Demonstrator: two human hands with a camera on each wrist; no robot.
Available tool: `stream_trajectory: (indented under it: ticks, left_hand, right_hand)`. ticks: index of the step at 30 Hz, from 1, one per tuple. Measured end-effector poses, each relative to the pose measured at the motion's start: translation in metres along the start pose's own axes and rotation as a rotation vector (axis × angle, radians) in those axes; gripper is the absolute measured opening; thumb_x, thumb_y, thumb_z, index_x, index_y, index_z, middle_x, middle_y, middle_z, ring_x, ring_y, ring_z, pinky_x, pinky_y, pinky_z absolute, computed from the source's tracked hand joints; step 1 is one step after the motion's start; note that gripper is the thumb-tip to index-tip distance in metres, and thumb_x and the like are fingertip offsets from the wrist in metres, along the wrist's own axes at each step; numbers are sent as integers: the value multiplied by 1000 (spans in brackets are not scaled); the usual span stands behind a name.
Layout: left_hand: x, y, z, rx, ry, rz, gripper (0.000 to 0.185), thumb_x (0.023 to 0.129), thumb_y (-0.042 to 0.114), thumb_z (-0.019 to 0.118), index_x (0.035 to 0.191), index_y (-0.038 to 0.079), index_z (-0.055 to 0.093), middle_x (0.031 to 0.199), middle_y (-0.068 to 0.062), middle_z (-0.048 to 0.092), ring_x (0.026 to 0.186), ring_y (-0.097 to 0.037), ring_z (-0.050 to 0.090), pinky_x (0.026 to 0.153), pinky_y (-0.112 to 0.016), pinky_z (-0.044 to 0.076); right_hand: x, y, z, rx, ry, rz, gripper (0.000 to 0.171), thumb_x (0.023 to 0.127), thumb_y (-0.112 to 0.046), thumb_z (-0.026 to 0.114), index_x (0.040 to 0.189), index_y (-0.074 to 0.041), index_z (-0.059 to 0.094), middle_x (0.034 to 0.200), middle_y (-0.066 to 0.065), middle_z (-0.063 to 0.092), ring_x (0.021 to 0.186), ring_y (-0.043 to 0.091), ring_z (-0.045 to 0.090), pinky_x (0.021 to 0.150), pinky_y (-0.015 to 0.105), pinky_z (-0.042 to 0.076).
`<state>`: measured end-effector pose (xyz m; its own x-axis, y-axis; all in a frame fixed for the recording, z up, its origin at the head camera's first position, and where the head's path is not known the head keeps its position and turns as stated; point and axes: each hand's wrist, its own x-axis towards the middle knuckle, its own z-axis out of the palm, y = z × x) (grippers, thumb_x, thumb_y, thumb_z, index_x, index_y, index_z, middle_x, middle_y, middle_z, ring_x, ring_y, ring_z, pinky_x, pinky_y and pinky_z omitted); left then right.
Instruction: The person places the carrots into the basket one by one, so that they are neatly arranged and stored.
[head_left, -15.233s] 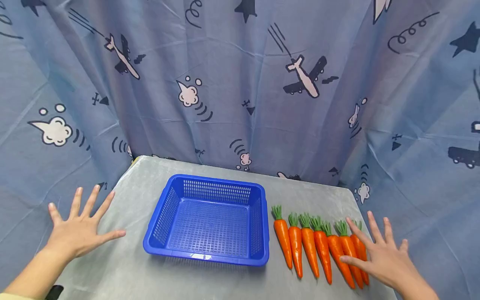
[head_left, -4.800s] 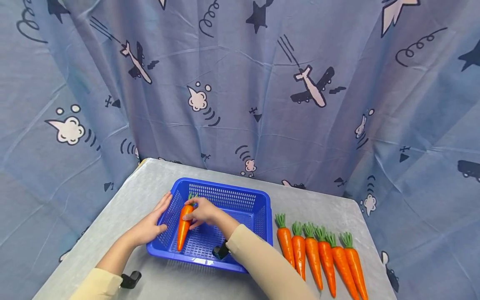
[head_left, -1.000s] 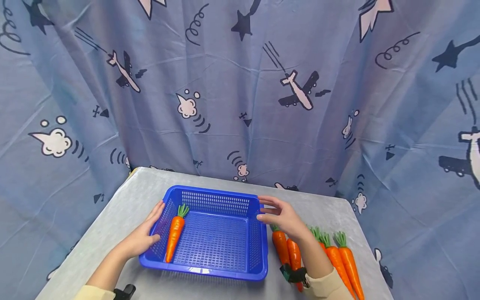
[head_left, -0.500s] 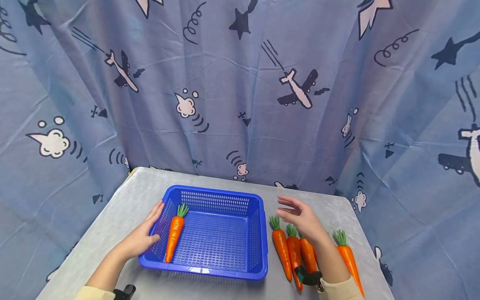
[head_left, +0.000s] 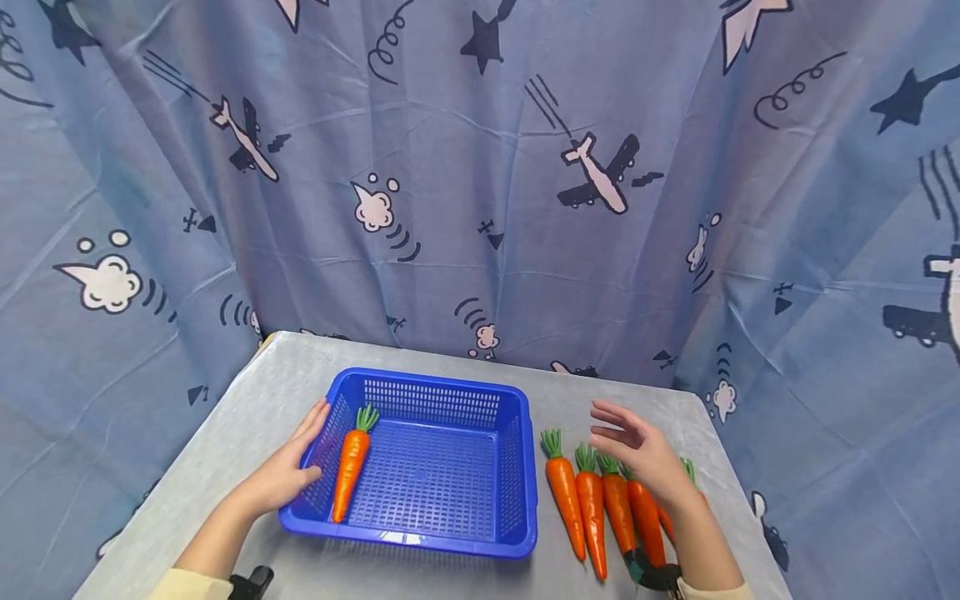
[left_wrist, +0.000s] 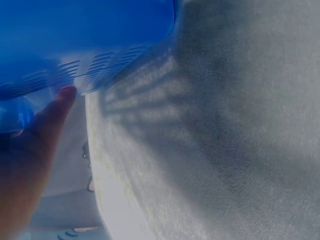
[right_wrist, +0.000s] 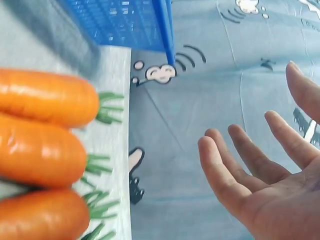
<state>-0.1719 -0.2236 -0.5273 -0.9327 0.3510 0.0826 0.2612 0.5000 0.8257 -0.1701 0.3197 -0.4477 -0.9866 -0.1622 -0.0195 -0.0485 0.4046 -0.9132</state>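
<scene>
Carrots (head_left: 600, 508) lie under the right hand (head_left: 637, 450), fingers (right_wrist: 240, 160) spread; wrist view apparently shows no contact.

We see 2 bare hands, the left hand (head_left: 281, 477) and the right hand (head_left: 637, 450), each with a bare forearm behind it. A pale cream sleeve cuff shows at the left arm's 6 o'clock end, at the frame's bottom edge, and a sliver of the same cream cloth shows at the right arm's end. A small black device sits just by the left cuff, and a black strap with a teal-green touch wraps the right wrist. No rings or gloves show on the fingers (right_wrist: 252, 160), whose nails are short and plain.
</scene>
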Motion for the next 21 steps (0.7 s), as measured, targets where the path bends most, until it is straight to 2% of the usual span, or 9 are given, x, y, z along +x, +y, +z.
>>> stream_trajectory:
  ticks: [2, 4, 7, 11, 18, 21]
  left_hand:
    - [1, 0, 0, 6, -1, -3, 95, 80, -10, 59, 162, 8, 14, 171, -11, -1, 154, -47, 1, 116, -67, 10]
    - [1, -1, -1, 10, -3, -3, 96, 80, -10, 59, 162, 7, 14, 171, -11, -1, 154, -47, 1, 114, -71, 11]
    - [2, -1, -1, 9, -5, -2, 96, 79, -10, 59, 163, 7, 14, 171, -11, -1, 154, -47, 1, 115, -70, 11]
    - [2, -1, 0, 9, -4, -3, 96, 79, -10, 59, 162, 7, 14, 171, -12, -1, 154, -47, 1, 115, -68, 10]
    - [2, 1, 0, 19, 1, -8, 94, 80, -10, 58, 162, 5, 14, 170, -18, 0, 153, -50, 4, 114, -72, 12]
    - [1, 3, 0, 18, 1, -13, 94, 80, -10, 59, 162, 4, 14, 170, -18, 0, 153, -50, 4, 114, -72, 12]
  right_hand:
    - [-3, 5, -5, -5, 15, 7, 58, 97, -27, 65, 151, -12, 46, 150, 18, 50, 133, 37, 55, 98, 34, 54]
    - [-6, 10, -10, -15, 31, 4, 59, 98, -27, 65, 151, -10, 45, 150, 20, 50, 131, 35, 57, 96, 30, 55]
    - [-11, 18, -17, -28, 63, 16, 60, 97, -29, 66, 150, -11, 46, 148, 17, 52, 126, 23, 62, 92, 24, 55]
    - [-19, 26, -28, -41, 94, 44, 61, 96, -32, 67, 150, -11, 47, 141, 2, 58, 119, 6, 64, 89, 19, 53]
    - [-31, 35, -43, -82, 112, 106, 65, 96, -36, 66, 152, -11, 44, 138, -7, 58, 113, -5, 62, 88, 22, 55]
    - [-34, 38, -50, -91, 137, 130, 66, 96, -38, 65, 152, -10, 44, 132, -17, 58, 109, -10, 61, 88, 21, 55]
